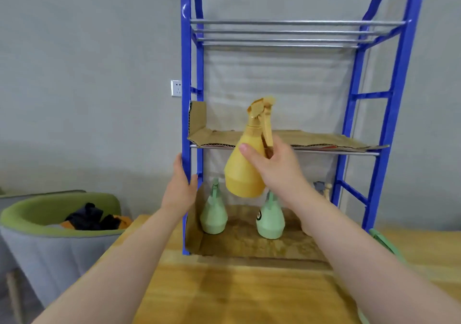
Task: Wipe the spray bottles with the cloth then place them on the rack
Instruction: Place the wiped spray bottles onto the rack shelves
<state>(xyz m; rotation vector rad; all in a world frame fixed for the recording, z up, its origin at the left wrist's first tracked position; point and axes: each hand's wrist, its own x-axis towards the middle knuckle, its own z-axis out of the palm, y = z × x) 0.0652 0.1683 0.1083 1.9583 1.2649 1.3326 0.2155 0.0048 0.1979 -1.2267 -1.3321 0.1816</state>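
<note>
A blue rack [396,104] with metal rails stands on the wooden table [224,293] against the wall. My right hand [272,164] grips a yellow spray bottle [245,171] by its neck and holds it in the air in front of the middle shelf [324,139], which is lined with cardboard. My left hand [180,186] clasps the rack's left front post. Two light green spray bottles [214,215] [270,220] stand upright on the cardboard of the bottom shelf. No cloth is in view.
A grey and green chair [50,234] with dark and orange fabric [92,217] on its seat stands left of the table. A green object [381,239] lies at the rack's right foot, partly behind my forearm. A wall socket [176,88] sits left of the rack.
</note>
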